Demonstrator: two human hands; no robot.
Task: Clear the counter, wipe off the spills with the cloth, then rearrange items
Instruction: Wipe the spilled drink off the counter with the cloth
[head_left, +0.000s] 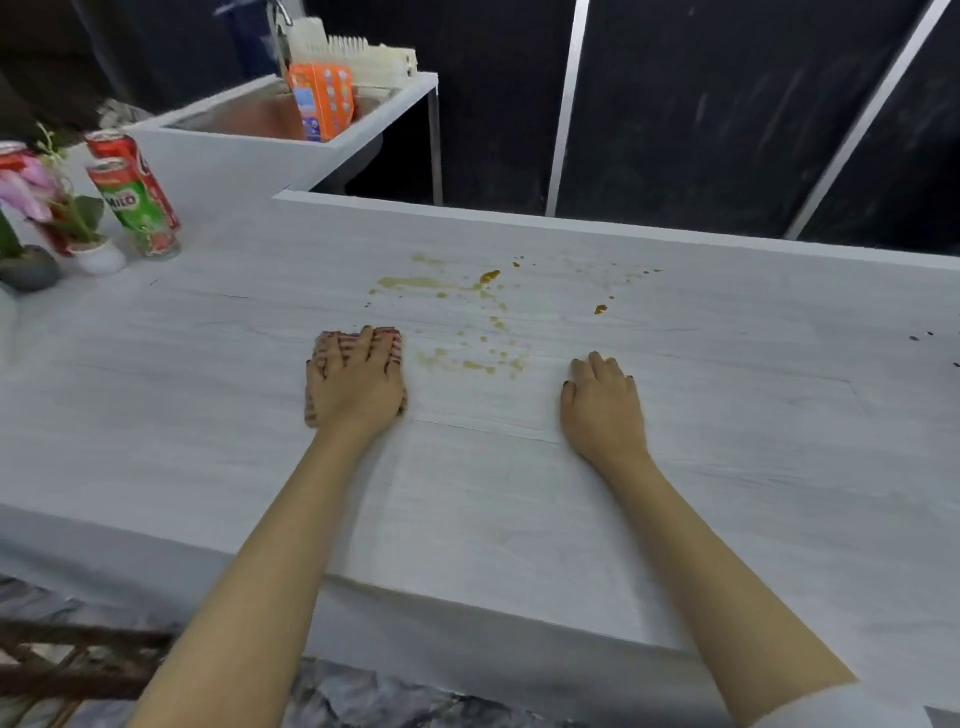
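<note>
On the pale grey counter (519, 493) my left hand (356, 384) lies flat with spread fingers, pressing a red-striped cloth (395, 343) that shows only at its edges. Yellow-brown spills (415, 283) spread over the counter just beyond and to the right of the cloth, with smaller drops (601, 309) farther right. My right hand (602, 400) rests palm down on the bare counter, fingers relaxed, holding nothing, to the right of the spills.
At the far left stand a green Milo can (132, 208), a red can (130, 156), another red can (13, 156) and small potted flowers (78, 223). A sink (249, 119) behind holds an orange carton (322, 101). Dark specks (914, 338) mark the far right.
</note>
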